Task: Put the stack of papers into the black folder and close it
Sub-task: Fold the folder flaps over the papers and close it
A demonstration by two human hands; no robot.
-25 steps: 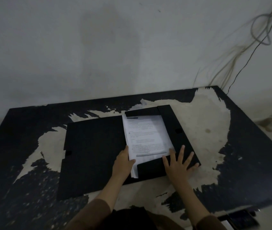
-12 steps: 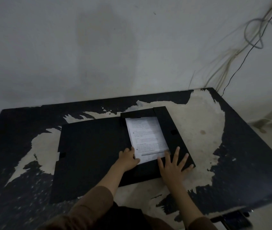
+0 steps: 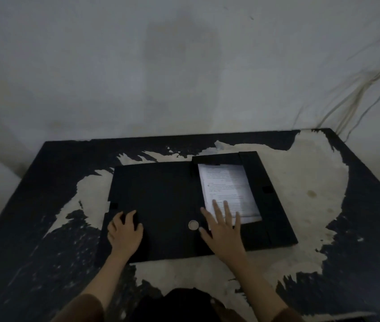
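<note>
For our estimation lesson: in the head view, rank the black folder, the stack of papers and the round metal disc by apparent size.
1. black folder, open, largest.
2. stack of papers, lying inside it.
3. round metal disc, by far the smallest.

The table [image 3: 358, 205] carries one open black folder [image 3: 161, 194], one stack of papers [image 3: 227, 189] and two hands [image 3: 125, 233].

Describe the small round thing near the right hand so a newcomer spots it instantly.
On the worn table lies an open black folder, papers in its right half. Along its near part, just left of the right hand, sits a small ring. It is the only pale, round spot on the black surface.
</note>
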